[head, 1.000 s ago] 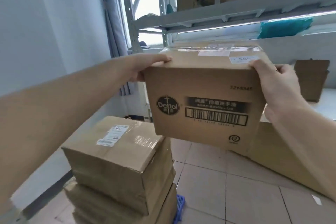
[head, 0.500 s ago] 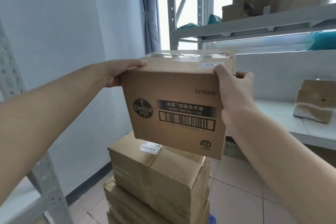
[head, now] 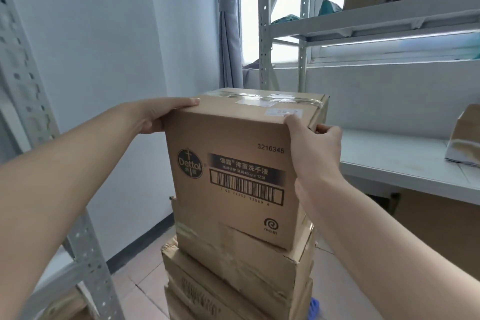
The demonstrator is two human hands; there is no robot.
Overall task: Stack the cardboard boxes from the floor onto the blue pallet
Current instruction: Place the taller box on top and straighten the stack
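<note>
Upright, a brown cardboard Dettol box (head: 233, 171) faces the camera with its printed barcode panel, taped seam on top running left to right; it sits atop a stack of brown cardboard boxes (head: 241, 275), though contact beneath is hidden; the left hand (head: 161, 114) clasps its upper left corner, fingers flat on top; the right hand (head: 314, 148) wraps its upper right corner; neither grip is loose; three stacked boxes show below, the lowest cut off; one sliver of blue plastic pallet (head: 313, 307) shows; grey metal shelving (head: 363, 23) stands behind.
</note>
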